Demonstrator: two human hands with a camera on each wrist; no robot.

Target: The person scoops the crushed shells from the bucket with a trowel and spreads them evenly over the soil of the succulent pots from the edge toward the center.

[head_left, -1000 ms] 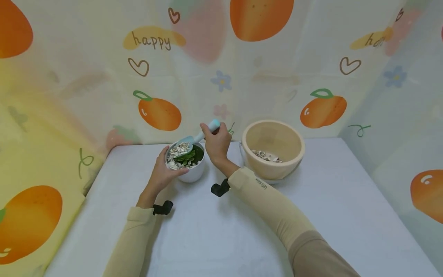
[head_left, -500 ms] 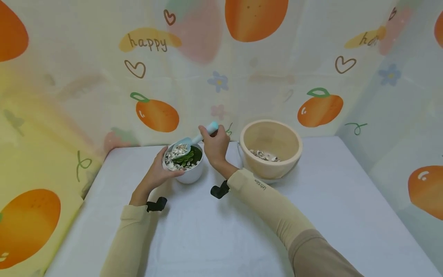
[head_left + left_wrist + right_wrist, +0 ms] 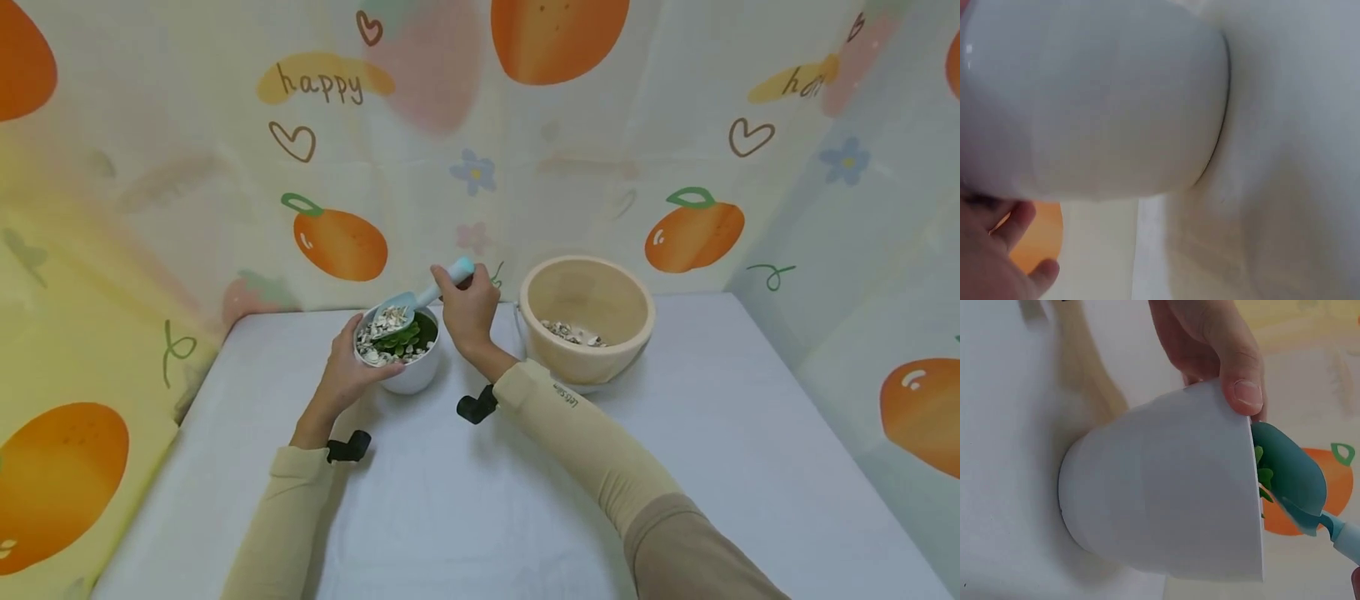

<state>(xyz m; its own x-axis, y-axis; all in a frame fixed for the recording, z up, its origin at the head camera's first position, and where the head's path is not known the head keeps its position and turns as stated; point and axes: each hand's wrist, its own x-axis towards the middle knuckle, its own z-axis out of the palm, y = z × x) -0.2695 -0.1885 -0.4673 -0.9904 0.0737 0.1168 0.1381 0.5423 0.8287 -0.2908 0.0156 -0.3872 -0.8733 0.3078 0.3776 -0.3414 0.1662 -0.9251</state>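
Observation:
My left hand [image 3: 348,367] grips the rim of a white flowerpot [image 3: 411,379] from the left, its thumb along the near side. Inside the pot a green leafy plant [image 3: 405,340] stands among pale stone chips [image 3: 372,350]. Held by its handle in my right hand [image 3: 471,312] is a light blue scoop [image 3: 1294,475], tilted down over the pot mouth. Chips fill the scoop's bowl, which overlaps the plant in the head view. The right wrist view shows the scoop tip at the rim, close to the left thumb. In the left wrist view the pot wall [image 3: 1104,100] fills much of the frame.
Right of the pot stands a beige bucket [image 3: 588,367] with more chips [image 3: 573,335] at its bottom. Both containers sit near the back of a table with a white cloth [image 3: 450,517]. A fruit-printed curtain [image 3: 562,183] hangs right behind them.
The scoop stays over the pot, and both hands keep their hold. The chips in the scoop look nearly the same; the whole head view has shifted slightly.

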